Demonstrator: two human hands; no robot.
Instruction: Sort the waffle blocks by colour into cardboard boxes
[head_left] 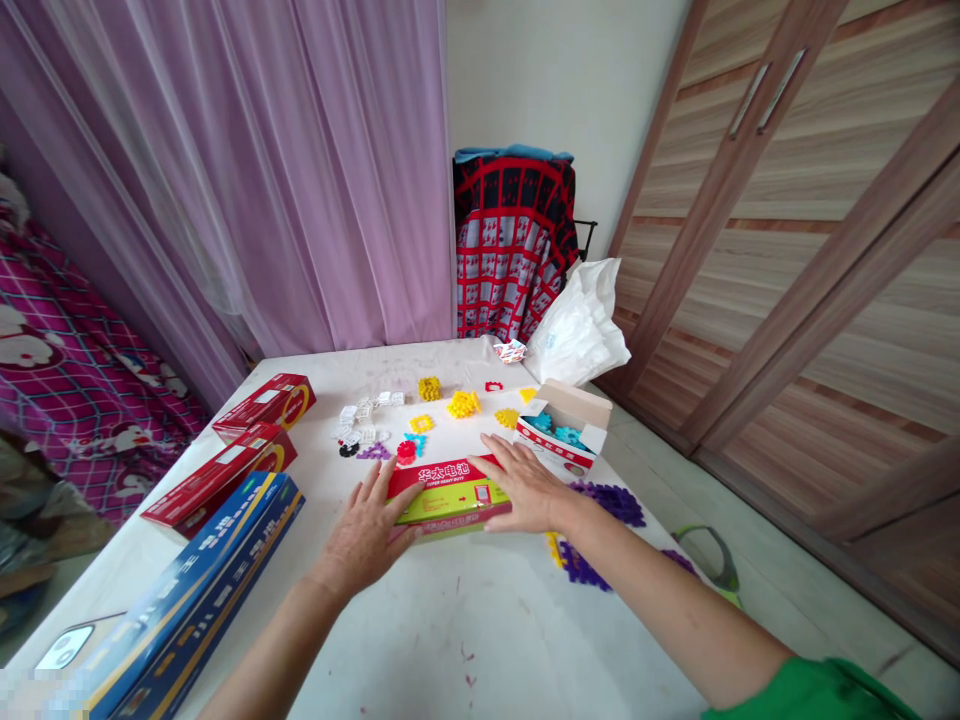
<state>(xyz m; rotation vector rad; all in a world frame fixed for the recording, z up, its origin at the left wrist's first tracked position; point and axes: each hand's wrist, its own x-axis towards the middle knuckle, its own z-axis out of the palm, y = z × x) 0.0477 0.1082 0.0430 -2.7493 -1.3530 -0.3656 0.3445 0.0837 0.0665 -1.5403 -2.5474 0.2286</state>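
A red and yellow-green battery box lies flat on the white-covered table in front of me. My left hand holds its left end, with the thumb along the front. At the right end, my right hand grips it with its fingers over the top and its thumb near the front edge. Just behind the box are a red plastic piece, a blue piece and purple triangular pieces. An open carton with blue pieces inside stands beyond my right hand.
Red boxes and a long blue box line the table's left side, near a phone. Yellow pieces and white pieces lie further back. Purple pieces sit by my right forearm. A white plastic bag stands at the far right corner.
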